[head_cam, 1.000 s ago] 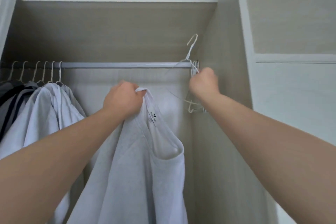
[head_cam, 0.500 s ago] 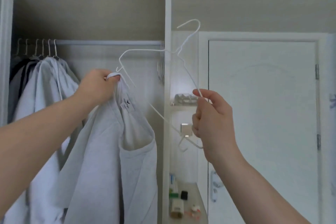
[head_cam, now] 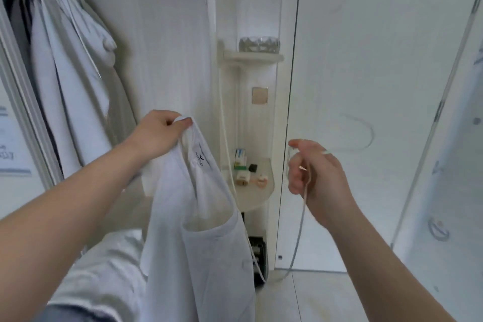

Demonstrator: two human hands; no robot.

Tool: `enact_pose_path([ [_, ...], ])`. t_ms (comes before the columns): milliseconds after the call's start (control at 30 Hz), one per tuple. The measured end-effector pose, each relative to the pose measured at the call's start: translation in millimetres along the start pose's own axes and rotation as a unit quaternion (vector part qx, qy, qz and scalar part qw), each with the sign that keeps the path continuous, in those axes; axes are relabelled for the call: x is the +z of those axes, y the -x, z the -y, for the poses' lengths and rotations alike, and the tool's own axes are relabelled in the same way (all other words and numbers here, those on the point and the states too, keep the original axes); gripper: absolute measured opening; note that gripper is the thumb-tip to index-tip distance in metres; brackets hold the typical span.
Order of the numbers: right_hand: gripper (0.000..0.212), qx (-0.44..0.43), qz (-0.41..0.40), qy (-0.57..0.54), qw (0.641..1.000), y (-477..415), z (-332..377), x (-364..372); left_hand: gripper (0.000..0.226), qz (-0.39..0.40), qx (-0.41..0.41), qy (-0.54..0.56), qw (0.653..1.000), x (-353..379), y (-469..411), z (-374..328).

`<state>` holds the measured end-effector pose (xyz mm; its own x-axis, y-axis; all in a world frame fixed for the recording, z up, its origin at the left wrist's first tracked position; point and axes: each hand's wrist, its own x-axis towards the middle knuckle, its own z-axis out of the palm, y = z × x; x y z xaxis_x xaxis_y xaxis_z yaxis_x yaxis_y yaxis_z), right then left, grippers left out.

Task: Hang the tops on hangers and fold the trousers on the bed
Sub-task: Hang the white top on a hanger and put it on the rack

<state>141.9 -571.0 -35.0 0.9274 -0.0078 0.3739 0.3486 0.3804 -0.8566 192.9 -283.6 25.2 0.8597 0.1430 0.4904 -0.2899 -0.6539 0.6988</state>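
Half a second ago the hanger [head_cam: 301,222] was held up high with its hook over the hand, and the clothes rail showed at the top. Now the view has tipped down, the rail is gone from sight, and the hanger has swung lower. The corner shelf [head_cam: 257,198] with its small boxes [head_cam: 241,159] now sits in the middle. The left hand [head_cam: 159,133] reaches out up and to the left of the corner shelf, arm nearly straight. Its fingers are curled, and the thumb and fingers pinch the neck edge of the white top [head_cam: 198,230], as before. The white top hangs straight down from that pinch, just left of the corner shelf and partly in front of it, long way up and down, neck hole facing right. The right hand [head_cam: 316,178] is right of the corner shelf, in front of the white door [head_cam: 366,47], with its back to the camera. Its fingers are curled around the thin wire of the hanger. The hook is blurry and points to the right, away from the corner shelf. A long wire runs from the hand down toward the floor below the corner shelf. More hung clothes [head_cam: 73,60] are far up and left of the corner shelf.
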Motion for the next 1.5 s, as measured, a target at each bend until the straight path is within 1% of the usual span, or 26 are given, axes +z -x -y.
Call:
enact_pose_path([
  [67,0.028,0.043,-0.007,0.025,0.999,10.6,-9.2,-16.7,0.042,0.03,-0.025,0.006,0.999,19.9,26.9,11.3],
  [133,0.035,0.053,-0.024,0.068,0.996,31.4,-21.1,-33.2,0.04,0.056,-0.045,-0.003,0.997,37.7,53.4,22.2],
  [233,0.034,0.075,-0.027,0.101,0.992,76.1,-31.5,-58.3,0.038,0.092,-0.062,-0.017,0.994,61.5,91.4,36.5],
  [300,0.033,0.082,-0.032,0.141,0.986,107.8,-33.0,-73.1,0.038,0.106,-0.084,-0.007,0.991,74.9,113.9,45.2],
  [433,0.034,0.077,-0.052,0.207,0.974,170.7,-38.5,-90.6,0.058,0.14,-0.141,0.058,0.978,96.0,152.0,65.6],
  [467,0.035,0.077,-0.054,0.225,0.97,183.1,-40.8,-93.3,0.059,0.154,-0.153,0.068,0.974,100.6,158.8,70.3],
  [533,0.035,0.088,-0.043,0.258,0.961,208.0,-47.6,-97.5,0.059,0.169,-0.179,0.084,0.965,108.3,175.8,67.5],
  [600,0.037,0.11,-0.03,0.284,0.952,227.4,-54.2,-100.0,0.051,0.178,-0.177,0.089,0.964,115.7,190.2,58.8],
  [633,0.037,0.122,-0.026,0.296,0.947,235.8,-57.0,-100.8,0.046,0.186,-0.171,0.089,0.963,120.1,196.3,56.1],
  [700,0.037,0.141,-0.019,0.308,0.941,248.4,-59.0,-100.9,0.045,0.202,-0.153,0.076,0.964,125.0,204.1,53.0],
  [733,0.037,0.148,-0.018,0.309,0.939,252.6,-58.3,-100.9,0.045,0.209,-0.137,0.068,0.966,125.6,206.6,51.3],
  [833,0.034,0.154,-0.017,0.326,0.933,257.5,-50.3,-102.6,0.033,0.247,-0.078,0.043,0.965,123.0,211.8,43.4],
  [900,0.031,0.158,0.007,0.354,0.922,255.5,-45.0,-104.5,0.028,0.295,-0.039,0.017,0.955,120.7,216.3,35.9],
  [1000,0.032,0.17,0.051,0.386,0.905,247.3,-51.7,-98.6,0.029,0.376,0.017,-0.018,0.926,122.6,231.4,11.8],
  [1100,0.028,0.197,0.079,0.387,0.897,240.3,-78.1,-79.7,0.032,0.415,0.058,-0.023,0.908,135.1,250.2,-6.3],
  [1167,0.03,0.215,0.068,0.351,0.909,242.9,-96.7,-69.6,0.031,0.429,0.071,-0.02,0.9,139.4,260.5,-8.4],
  [1267,0.033,0.208,0.015,0.274,0.939,251.3,-106.0,-70.3,0.02,0.467,0.076,-0.003,0.881,133.9,271.5,-1.8],
  [1300,0.033,0.201,0.012,0.262,0.944,253.5,-104.5,-72.4,0.023,0.47,0.084,-0.016,0.879,130.3,273.0,2.3],
  [1333,0.034,0.194,0.014,0.258,0.946,255.1,-102.3,-74.5,0.032,0.459,0.116,-0.071,0.878,126.8,273.1,8.0],
  [1367,0.034,0.189,0.019,0.257,0.947,256.4,-100.1,-77.0,0.041,0.436,0.17,-0.152,0.871,122.9,272.6,13.2],
  [1400,0.033,0.187,0.023,0.257,0.948,256.9,-98.0,-79.4,0.049,0.414,0.218,-0.219,0.856,118.7,271.7,17.0],
  [1433,0.032,0.184,0.024,0.252,0.95,256.9,-96.0,-81.4,0.055,0.404,0.244,-0.243,0.847,114.1,271.6,21.0],
  [1500,0.035,0.174,0.015,0.224,0.959,255.3,-93.8,-83.8,0.06,0.411,0.236,-0.225,0.851,107.6,275.8,26.4],
])
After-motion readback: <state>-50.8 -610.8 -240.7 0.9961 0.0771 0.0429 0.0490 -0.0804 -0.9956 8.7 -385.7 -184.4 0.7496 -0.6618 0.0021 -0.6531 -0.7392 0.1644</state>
